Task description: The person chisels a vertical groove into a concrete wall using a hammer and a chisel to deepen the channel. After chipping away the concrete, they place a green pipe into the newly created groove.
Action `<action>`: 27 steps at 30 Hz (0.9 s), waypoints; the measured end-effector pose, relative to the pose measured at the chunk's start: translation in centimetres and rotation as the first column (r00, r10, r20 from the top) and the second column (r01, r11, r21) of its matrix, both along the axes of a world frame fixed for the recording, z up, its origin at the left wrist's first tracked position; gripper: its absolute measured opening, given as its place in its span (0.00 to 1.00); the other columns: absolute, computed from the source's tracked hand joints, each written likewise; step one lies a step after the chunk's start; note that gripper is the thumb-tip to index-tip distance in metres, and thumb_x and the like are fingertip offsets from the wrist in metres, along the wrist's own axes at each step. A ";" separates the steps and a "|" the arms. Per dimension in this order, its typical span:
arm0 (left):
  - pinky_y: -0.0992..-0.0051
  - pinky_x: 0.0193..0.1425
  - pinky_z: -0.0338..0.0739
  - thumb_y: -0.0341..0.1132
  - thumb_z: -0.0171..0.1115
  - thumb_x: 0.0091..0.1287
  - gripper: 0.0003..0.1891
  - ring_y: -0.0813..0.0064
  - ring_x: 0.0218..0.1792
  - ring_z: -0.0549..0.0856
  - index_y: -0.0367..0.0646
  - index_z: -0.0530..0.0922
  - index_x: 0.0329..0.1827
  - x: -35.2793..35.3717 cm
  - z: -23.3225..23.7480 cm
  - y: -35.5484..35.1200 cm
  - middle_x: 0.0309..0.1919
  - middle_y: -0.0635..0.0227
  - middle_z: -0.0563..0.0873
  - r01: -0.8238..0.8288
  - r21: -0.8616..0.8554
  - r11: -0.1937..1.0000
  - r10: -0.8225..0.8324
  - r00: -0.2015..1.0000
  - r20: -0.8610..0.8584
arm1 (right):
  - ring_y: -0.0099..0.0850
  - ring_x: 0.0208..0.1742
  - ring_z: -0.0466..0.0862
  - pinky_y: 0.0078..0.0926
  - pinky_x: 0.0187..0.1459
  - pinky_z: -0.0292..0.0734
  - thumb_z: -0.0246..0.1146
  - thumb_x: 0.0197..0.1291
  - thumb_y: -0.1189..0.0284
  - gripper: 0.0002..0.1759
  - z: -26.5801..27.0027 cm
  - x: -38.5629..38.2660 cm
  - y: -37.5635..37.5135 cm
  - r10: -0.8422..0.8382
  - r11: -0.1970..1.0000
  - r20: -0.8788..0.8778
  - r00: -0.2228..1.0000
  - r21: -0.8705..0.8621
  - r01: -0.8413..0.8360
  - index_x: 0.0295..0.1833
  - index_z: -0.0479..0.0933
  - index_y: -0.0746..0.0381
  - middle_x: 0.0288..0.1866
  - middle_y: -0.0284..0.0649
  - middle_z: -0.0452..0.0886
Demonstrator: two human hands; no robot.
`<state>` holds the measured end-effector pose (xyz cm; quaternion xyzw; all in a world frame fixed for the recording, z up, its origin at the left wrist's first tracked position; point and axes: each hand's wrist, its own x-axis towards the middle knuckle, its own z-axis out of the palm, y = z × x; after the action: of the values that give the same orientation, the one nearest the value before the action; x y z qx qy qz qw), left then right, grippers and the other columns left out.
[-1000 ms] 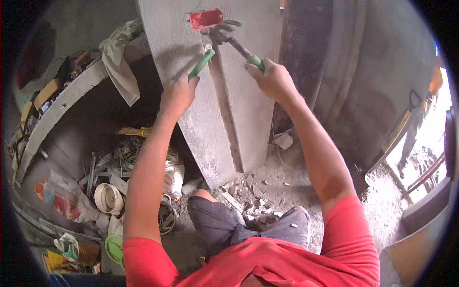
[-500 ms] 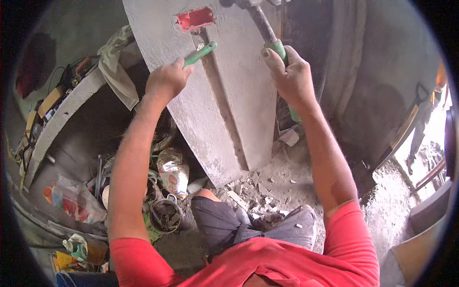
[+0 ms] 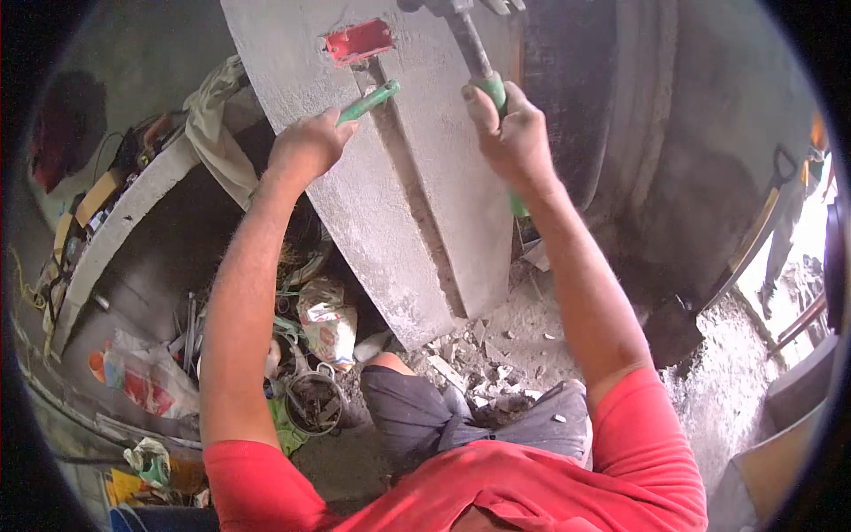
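My left hand (image 3: 308, 149) is wrapped round a green handle (image 3: 370, 102), whose far end lies over the top of a long groove (image 3: 415, 195) in the grey wall panel (image 3: 355, 213). My right hand (image 3: 514, 140) grips the green handle of a hammer (image 3: 470, 40), raised with its metal head at the top edge of the view. Above the green tool, a red box (image 3: 359, 42) is set into the panel. The tool's working tip is hard to make out against the groove.
Broken rubble (image 3: 483, 363) covers the floor below the panel. At the left are a bucket (image 3: 315, 403), plastic bags (image 3: 328, 324) and a curved ledge (image 3: 128, 213) with tools and a cloth (image 3: 213, 133). A shovel (image 3: 761, 226) leans at the right.
My right hand and the hammer have moved left, closer to the green tool. My left hand keeps its hold, shifted only slightly.
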<state>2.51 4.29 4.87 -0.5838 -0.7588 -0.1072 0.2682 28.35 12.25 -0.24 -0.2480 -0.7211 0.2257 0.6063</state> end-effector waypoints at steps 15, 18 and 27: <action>0.53 0.62 0.74 0.63 0.50 0.73 0.35 0.38 0.58 0.80 0.39 0.77 0.65 -3.4 -0.5 -2.0 0.52 0.38 0.83 0.146 0.152 0.978 -0.187 0.935 0.303 | 0.33 0.34 0.85 0.38 0.39 0.79 0.61 0.70 0.46 0.30 -0.3 3.2 -0.7 0.007 0.990 0.187 0.982 -0.142 0.020 0.48 0.80 0.67 0.29 0.47 0.83; 0.53 0.62 0.74 0.68 0.48 0.72 0.38 0.38 0.58 0.80 0.42 0.76 0.66 -4.4 -0.6 -1.8 0.53 0.40 0.83 0.160 0.226 0.961 -0.214 0.948 0.236 | 0.33 0.34 0.84 0.37 0.39 0.79 0.62 0.69 0.46 0.30 -0.8 3.5 -0.7 -0.013 0.992 0.175 0.985 -0.119 0.034 0.47 0.81 0.67 0.29 0.47 0.82; 0.46 0.54 0.77 0.58 0.51 0.74 0.27 0.38 0.51 0.83 0.45 0.76 0.62 -1.8 0.4 -2.7 0.45 0.39 0.85 0.053 0.229 0.972 -0.090 0.984 0.153 | 0.33 0.34 0.84 0.37 0.39 0.79 0.63 0.68 0.47 0.29 -0.6 3.7 -1.9 0.028 0.988 0.125 0.992 -0.154 -0.009 0.47 0.81 0.66 0.30 0.46 0.83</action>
<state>0.67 1.59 5.23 -0.5663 -0.7395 -0.2489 0.2655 32.06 10.38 -0.88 -0.3010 -0.7409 0.2699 0.5363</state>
